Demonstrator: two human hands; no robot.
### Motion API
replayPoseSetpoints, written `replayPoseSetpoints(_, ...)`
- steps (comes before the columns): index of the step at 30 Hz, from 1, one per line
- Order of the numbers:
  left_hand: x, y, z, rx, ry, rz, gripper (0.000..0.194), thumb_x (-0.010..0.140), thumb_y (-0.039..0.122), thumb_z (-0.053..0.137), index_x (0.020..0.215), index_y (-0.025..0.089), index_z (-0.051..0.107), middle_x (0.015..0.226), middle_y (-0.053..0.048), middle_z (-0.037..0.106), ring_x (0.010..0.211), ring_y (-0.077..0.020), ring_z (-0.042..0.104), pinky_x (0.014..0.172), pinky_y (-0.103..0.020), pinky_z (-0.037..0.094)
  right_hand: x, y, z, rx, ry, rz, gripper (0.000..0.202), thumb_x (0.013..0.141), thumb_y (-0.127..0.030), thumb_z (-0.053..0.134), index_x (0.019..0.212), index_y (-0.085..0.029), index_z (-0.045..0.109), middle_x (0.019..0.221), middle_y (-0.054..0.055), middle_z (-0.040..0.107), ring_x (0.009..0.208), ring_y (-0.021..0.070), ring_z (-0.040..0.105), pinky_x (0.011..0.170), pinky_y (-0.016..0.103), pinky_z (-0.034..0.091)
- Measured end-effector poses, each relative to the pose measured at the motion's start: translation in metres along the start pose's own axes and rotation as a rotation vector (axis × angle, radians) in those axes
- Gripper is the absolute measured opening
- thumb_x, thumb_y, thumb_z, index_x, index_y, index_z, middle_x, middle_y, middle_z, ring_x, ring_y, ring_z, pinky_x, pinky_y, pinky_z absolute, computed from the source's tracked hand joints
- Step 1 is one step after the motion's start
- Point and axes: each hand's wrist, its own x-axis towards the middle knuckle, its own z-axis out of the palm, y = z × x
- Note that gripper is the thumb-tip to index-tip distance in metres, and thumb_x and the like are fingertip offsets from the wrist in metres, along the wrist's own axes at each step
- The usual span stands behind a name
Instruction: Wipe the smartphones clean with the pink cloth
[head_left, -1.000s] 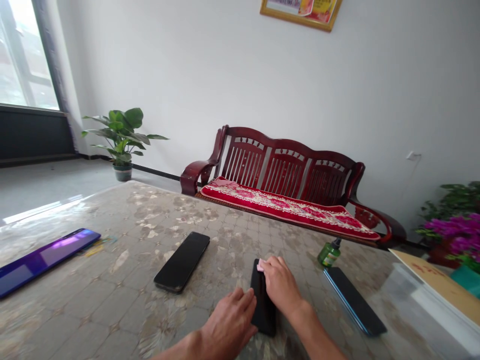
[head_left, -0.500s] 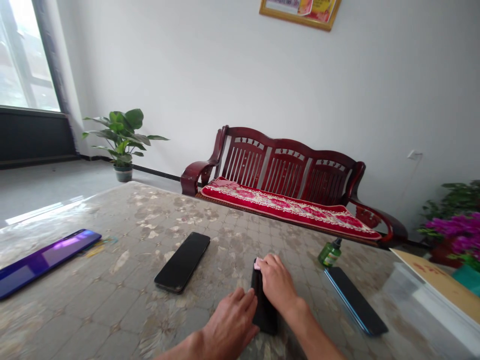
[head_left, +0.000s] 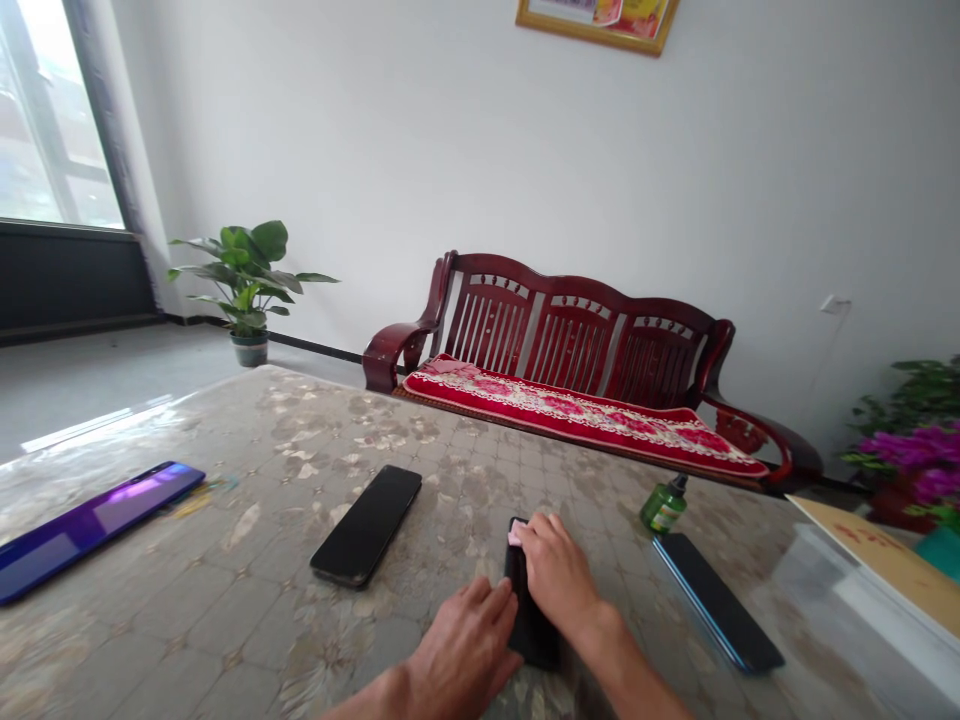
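A black phone (head_left: 534, 640) lies on the table, partly hidden under both hands. My left hand (head_left: 469, 640) rests at its left edge, with fingers and thumb closed on the lower half and steadying it. In my right hand (head_left: 559, 575) is a small pink cloth (head_left: 516, 533), pressed against the phone's far end by the fingertips. Most of the cloth is hidden under the fingers. To the left lies another black phone (head_left: 367, 525), its dark face up.
A purple-blue phone (head_left: 90, 525) lies far left. On the right are a green bottle (head_left: 664, 507), a dark phone with a blue edge (head_left: 716, 600) and a clear plastic box (head_left: 847, 600) with a cardboard-coloured piece. Beyond the patterned table (head_left: 247, 520) stands a wooden bench (head_left: 570, 340).
The pink cloth under my right hand has shifted slightly toward me, showing a little more of the phone's far end. My left hand keeps its place on the phone.
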Motion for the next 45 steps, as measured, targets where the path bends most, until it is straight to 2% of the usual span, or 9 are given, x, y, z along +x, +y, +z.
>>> replayPoseSetpoints(4,0.001,0.0,-0.002,-0.018,-0.005,-0.009,0.04,0.096,0.039,0.055,0.126,0.014,0.056,0.127,-0.012,0.059,0.11,-0.0277,0.055,0.099,-0.039,0.045,0.005,-0.001,0.003,-0.008,-0.001,0.021,0.034,0.095,-0.009,0.04,0.112,-0.021,0.068,0.104,0.006,0.065,0.102,0.022,0.052,0.089,0.029,0.038)
replayPoseSetpoints(11,0.003,0.001,-0.006,-0.048,-0.012,-0.041,0.036,0.091,0.037,0.062,0.121,0.015,0.06,0.121,-0.01,0.062,0.106,-0.028,0.056,0.096,-0.04,0.047,-0.021,-0.011,-0.004,0.012,-0.037,-0.03,0.032,0.095,-0.01,0.041,0.106,-0.023,0.068,0.102,0.004,0.064,0.099,0.0201,0.054,0.084,0.028,0.039)
replayPoseSetpoints(20,0.001,0.002,-0.008,-0.023,-0.009,0.001,0.038,0.095,0.037,0.056,0.123,0.012,0.058,0.124,-0.011,0.061,0.106,-0.0273,0.057,0.096,-0.038,0.047,0.005,-0.001,0.004,-0.003,0.021,0.023,0.033,0.096,-0.011,0.039,0.109,-0.022,0.068,0.105,0.006,0.065,0.103,0.0207,0.053,0.091,0.029,0.038)
replayPoseSetpoints(29,0.001,0.002,-0.009,-0.051,-0.005,-0.027,0.037,0.093,0.039,0.06,0.12,0.015,0.06,0.119,-0.01,0.063,0.106,-0.0277,0.056,0.097,-0.04,0.046,-0.021,-0.008,-0.002,-0.002,-0.022,-0.043,0.03,0.095,-0.01,0.042,0.106,-0.024,0.067,0.101,0.003,0.063,0.098,0.0207,0.052,0.083,0.029,0.039)
replayPoseSetpoints(38,0.001,0.001,-0.005,-0.084,0.019,-0.02,0.034,0.092,0.036,0.061,0.119,0.015,0.059,0.122,-0.01,0.061,0.103,-0.0256,0.057,0.094,-0.036,0.046,0.009,-0.004,0.001,-0.026,-0.013,0.008,0.032,0.095,-0.01,0.042,0.112,-0.021,0.067,0.105,0.006,0.065,0.102,0.021,0.052,0.087,0.029,0.038)
replayPoseSetpoints(45,0.003,0.0,-0.004,-0.103,0.003,-0.049,0.035,0.089,0.037,0.065,0.118,0.016,0.061,0.119,-0.009,0.062,0.105,-0.0276,0.055,0.094,-0.039,0.047,-0.012,-0.018,-0.002,-0.003,-0.053,-0.047,0.025,0.094,-0.011,0.046,0.099,-0.023,0.068,0.1,0.003,0.064,0.097,0.0204,0.053,0.08,0.029,0.038)
